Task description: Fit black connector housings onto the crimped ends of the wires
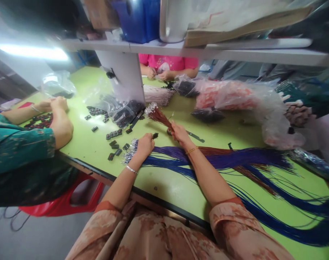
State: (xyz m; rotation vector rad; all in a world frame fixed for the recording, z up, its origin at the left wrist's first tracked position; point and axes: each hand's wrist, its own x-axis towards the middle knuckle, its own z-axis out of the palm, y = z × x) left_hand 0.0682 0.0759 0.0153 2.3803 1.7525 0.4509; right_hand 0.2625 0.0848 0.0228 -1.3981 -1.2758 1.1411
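Note:
My left hand (145, 145) is closed on a small black connector (155, 135) that sticks out past its fingertips. My right hand (180, 133) is closed at the brown wire bundle (160, 117), whose metal-tipped ends point up and left; whether it grips the whole bundle or single wires is hard to tell. Beneath both forearms, purple wires (224, 158) and blue wires (164, 162) stretch across the green table (164, 196). Loose black connectors (114, 134) are scattered left of my left hand.
At the left, a co-worker's hands (58, 104) rest near dark red parts (40, 121). Across the table sits a person in a pink shirt (172, 62). Plastic bags (229, 95) lie at the back beneath a loaded shelf (153, 47). A red stool (64, 202) stands at lower left.

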